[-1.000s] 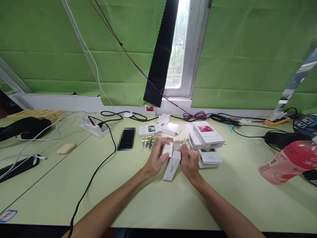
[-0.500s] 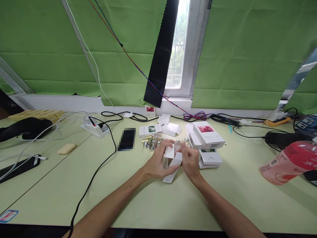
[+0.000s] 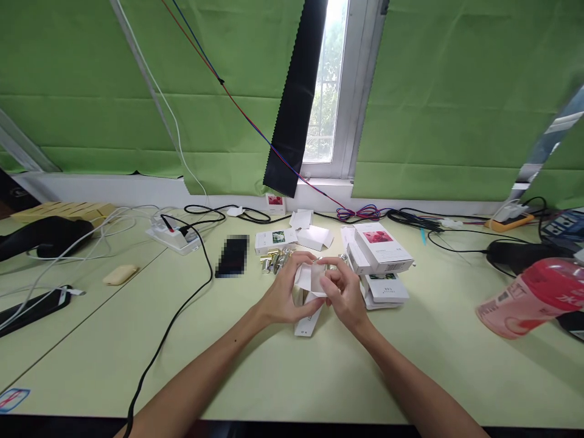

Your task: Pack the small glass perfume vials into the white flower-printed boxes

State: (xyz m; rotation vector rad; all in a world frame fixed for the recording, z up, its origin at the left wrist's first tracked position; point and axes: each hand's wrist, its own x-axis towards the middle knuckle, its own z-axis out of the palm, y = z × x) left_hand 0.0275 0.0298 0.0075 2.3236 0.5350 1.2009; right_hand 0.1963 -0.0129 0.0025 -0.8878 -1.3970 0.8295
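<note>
A small white cardboard box (image 3: 306, 325) stands tilted between my hands, its top end facing me with the flaps folded out. My left hand (image 3: 286, 294) wraps round its left side, thumb in front and fingers behind. My right hand (image 3: 345, 296) pinches at the right edge of the top, its thumb against a flap. Just behind the hands lies a row of shiny silver and gold foil packets (image 3: 274, 260), partly covered by them. To the right, a white box with a red picture (image 3: 381, 246) rests on other white boxes, with flat cartons (image 3: 385, 290) below.
Further back are a white box with a green picture (image 3: 275, 239) and an opened white carton (image 3: 314, 237). A blurred dark phone (image 3: 232, 257) and a black cable (image 3: 171, 322) lie left. A pink bottle (image 3: 524, 298) stands right. Cables and a power strip (image 3: 173, 236) line the back.
My right hand has shifted its grip, with its thumb now over the top opening. The box's flaps look spread differently. The view has shifted slightly.
</note>
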